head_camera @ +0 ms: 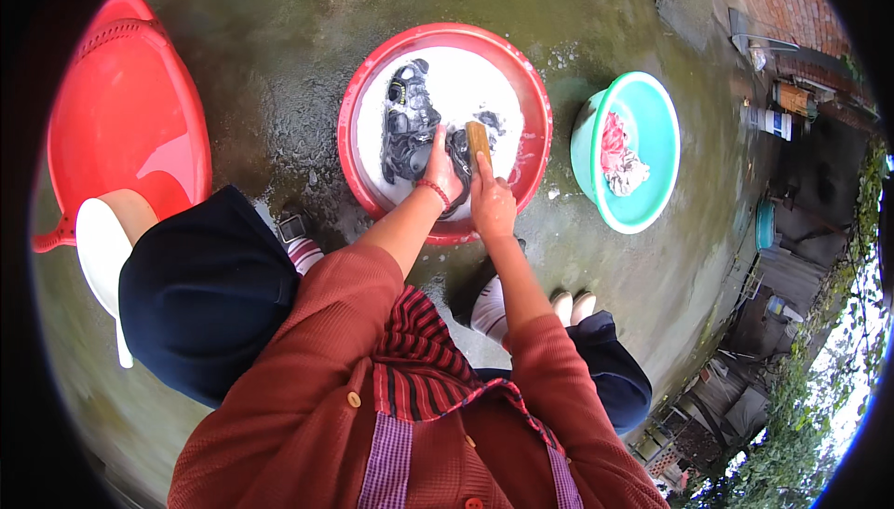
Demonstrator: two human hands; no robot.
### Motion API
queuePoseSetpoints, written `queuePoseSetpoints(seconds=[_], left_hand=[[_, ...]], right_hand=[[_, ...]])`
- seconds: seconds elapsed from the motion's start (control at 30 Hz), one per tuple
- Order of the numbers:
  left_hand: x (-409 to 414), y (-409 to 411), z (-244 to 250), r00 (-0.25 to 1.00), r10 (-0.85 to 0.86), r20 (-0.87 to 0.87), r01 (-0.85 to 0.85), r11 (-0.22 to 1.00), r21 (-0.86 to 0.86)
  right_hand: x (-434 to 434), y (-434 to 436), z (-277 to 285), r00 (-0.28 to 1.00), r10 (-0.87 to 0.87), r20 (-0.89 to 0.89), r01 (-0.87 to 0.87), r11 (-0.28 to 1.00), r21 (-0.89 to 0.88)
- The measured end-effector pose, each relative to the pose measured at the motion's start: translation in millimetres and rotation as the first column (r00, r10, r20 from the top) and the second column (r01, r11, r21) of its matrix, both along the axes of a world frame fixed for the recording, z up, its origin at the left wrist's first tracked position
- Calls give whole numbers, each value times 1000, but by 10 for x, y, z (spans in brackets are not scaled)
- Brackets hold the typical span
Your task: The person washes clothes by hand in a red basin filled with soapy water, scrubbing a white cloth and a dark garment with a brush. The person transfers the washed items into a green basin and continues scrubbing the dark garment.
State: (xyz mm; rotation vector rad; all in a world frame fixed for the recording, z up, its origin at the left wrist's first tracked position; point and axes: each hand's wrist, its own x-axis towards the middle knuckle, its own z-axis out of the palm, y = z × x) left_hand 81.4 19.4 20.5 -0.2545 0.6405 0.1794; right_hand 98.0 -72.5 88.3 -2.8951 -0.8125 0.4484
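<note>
Soapy white foam fills a red plastic basin (pixel 353 181) on the floor before me. In it lies a wet dark grey and black article (pixel 413 107), with straps and yellow marks; it looks like a bag, but suds hide parts of it. My left hand (pixel 445 177), with a red bead bracelet at the wrist, grips its near side. A wooden scrubbing brush (pixel 478 140) is in my right hand (pixel 494 203), tilted against the dark fabric just right of my left hand. Its bristles are hidden from view.
On the left stands a large red plastic tub (pixel 115 118), with a white dipper (pixel 98 250) by its near rim. A mint-green basin (pixel 660 181) at the right holds crumpled pink cloth (pixel 613 142) and pale cloth (pixel 628 174). Beige shoes (pixel 573 306) stand on the wet concrete floor (pixel 279 90).
</note>
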Motion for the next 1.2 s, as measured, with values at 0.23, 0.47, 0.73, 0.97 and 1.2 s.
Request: queuePoseSetpoints(seconds=[0.23, 0.47, 0.73, 0.97, 1.2], left_hand=[[85, 86, -274, 999, 22, -32, -23, 999, -44], [165, -222, -205, 947, -40, -319, 178, 892, 416], [64, -483, -577, 914, -76, -398, 337, 689, 642], [-69, -468, -201, 959, -155, -236, 278, 669, 689], [-195, -564, -288, 860, -180, -477, 451, -170, 876]], right_hand=[[354, -85, -217, 978, -99, -181, 122, 985, 121], [112, -5, 406, 990, 90, -111, -55, 957, 285], [441, 263, -303, 990, 140, 10, -139, 988, -69], [579, 47, 148, 990, 134, -48, -142, 935, -324], [53, 249, 327, 952, 299, -63, -305, 938, -163]])
